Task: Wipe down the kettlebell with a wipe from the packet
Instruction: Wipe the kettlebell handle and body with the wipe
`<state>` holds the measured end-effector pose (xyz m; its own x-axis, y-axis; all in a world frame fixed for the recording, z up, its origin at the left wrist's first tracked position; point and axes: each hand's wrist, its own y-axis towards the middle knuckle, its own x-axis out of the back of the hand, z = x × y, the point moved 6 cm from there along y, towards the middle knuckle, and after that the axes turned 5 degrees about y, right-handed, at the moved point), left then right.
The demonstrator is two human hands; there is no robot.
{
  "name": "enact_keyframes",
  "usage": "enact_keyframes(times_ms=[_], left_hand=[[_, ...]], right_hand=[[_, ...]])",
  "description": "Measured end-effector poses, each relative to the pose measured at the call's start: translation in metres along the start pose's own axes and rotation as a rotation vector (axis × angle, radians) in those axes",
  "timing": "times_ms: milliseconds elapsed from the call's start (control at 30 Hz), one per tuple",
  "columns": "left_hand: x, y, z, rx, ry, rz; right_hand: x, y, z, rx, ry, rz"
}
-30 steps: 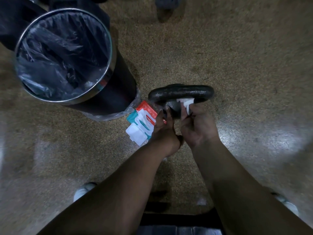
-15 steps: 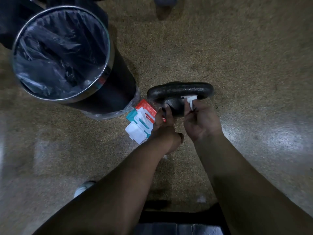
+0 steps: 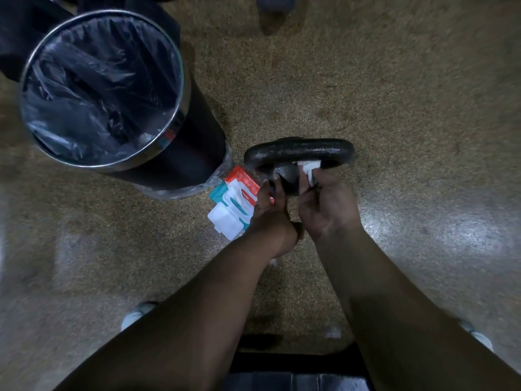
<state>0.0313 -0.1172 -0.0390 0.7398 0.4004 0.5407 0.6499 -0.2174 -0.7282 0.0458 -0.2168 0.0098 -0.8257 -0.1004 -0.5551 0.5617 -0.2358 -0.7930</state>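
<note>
Speckled floor (image 3: pixel 394 94) holds a lined bin (image 3: pixel 191 153) at left, then the open packet (image 3: pixel 236 204) just beside the left hand (image 3: pixel 270 218), whose extended fingers touch the kettlebell (image 3: pixel 298 150), while the right hand (image 3: pixel 327 207) pinches a white wipe (image 3: pixel 310 169) against it under the handle.

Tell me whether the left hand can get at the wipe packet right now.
Probably yes: the packet lies on the floor right beside the left hand, with nothing between them.
</note>
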Motion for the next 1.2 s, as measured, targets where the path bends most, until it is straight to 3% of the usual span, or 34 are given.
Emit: enact_keyframes(times_ms=[267, 733, 1200], left_hand=[[0.001, -0.003, 0.000, 0.008, 0.021, 0.011], [0.000, -0.004, 0.001, 0.014, 0.047, 0.019], [-0.001, -0.003, 0.003, -0.007, 0.004, 0.003]], right_hand=[[0.000, 0.004, 0.014, 0.036, 0.006, -0.051], [0.009, 0.005, 0.006, 0.005, -0.025, 0.038], [0.007, 0.011, 0.014, 0.000, -0.046, 0.011]])
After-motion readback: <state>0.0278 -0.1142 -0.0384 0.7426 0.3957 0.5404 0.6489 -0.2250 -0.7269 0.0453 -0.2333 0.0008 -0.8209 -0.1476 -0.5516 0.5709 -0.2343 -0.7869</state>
